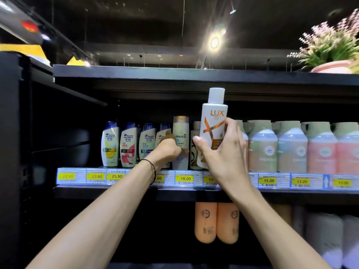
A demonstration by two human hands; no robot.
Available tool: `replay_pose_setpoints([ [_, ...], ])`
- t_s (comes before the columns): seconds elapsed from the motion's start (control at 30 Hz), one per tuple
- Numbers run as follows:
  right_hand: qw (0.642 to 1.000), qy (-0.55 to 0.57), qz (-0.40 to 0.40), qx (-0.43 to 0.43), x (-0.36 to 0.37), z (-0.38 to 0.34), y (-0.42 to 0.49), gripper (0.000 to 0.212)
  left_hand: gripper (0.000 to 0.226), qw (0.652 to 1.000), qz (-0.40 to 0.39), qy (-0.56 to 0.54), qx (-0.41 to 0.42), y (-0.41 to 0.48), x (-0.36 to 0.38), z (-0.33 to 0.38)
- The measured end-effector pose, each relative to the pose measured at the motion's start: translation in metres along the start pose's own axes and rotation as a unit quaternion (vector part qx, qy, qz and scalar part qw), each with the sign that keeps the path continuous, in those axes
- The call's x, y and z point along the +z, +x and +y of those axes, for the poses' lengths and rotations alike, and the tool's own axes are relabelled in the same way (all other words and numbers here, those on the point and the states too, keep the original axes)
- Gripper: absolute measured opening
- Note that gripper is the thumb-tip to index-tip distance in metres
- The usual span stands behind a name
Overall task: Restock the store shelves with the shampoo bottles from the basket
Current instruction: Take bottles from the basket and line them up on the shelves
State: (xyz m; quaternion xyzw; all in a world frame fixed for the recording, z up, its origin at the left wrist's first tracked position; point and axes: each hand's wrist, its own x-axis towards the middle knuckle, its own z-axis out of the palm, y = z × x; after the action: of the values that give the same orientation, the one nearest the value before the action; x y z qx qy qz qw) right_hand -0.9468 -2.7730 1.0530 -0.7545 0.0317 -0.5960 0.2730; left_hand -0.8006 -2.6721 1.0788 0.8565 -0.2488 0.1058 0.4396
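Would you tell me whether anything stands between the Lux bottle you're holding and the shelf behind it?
Yes: a white bottle already stands at the front of the shelf right behind the Lux bottle in the right hand, beside the Pantene bottle, where the left hand reaches.

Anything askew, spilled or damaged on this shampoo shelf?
Nothing stands out. The bottles on the shelf stand upright, and no spill shows. The Lux bottle is raised only because the right hand holds it; the left hand reaches beside the Pantene bottle, too blurred to judge.
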Motion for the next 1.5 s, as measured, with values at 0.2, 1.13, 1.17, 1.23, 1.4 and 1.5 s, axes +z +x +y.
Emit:
replay_pose_setpoints([
  [0.2, 0.995, -0.082, -0.046, 0.025, 0.023, 0.002, 0.012, 0.061, 0.018, 0.98, 0.116, 0.141, 0.081, -0.033, -0.023, -0.014],
  [1.13, 0.954, -0.175, -0.225, 0.096, 0.052, 0.016, 0.026, 0.072, 0.061, 0.86, 0.219, 0.405, 0.219, -0.117, 0.006, -0.096],
  [1.17, 0.953, -0.177, -0.226, 0.097, 0.055, 0.017, 0.028, 0.064, 0.062, 0.861, 0.221, 0.403, 0.219, -0.117, 0.006, -0.096],
  [1.23, 0.951, -0.187, -0.226, 0.097, 0.06, 0.018, 0.032, 0.041, 0.063, 0.861, 0.223, 0.402, 0.219, -0.116, 0.007, -0.096],
  [1.4, 0.943, -0.211, -0.235, 0.104, 0.07, 0.022, 0.038, 0.029, 0.062, 0.859, 0.23, 0.399, 0.224, -0.115, 0.007, -0.098],
  [1.5, 0.941, -0.214, -0.237, 0.111, 0.071, 0.025, 0.039, 0.021, 0.061, 0.861, 0.229, 0.396, 0.224, -0.114, 0.008, -0.099],
])
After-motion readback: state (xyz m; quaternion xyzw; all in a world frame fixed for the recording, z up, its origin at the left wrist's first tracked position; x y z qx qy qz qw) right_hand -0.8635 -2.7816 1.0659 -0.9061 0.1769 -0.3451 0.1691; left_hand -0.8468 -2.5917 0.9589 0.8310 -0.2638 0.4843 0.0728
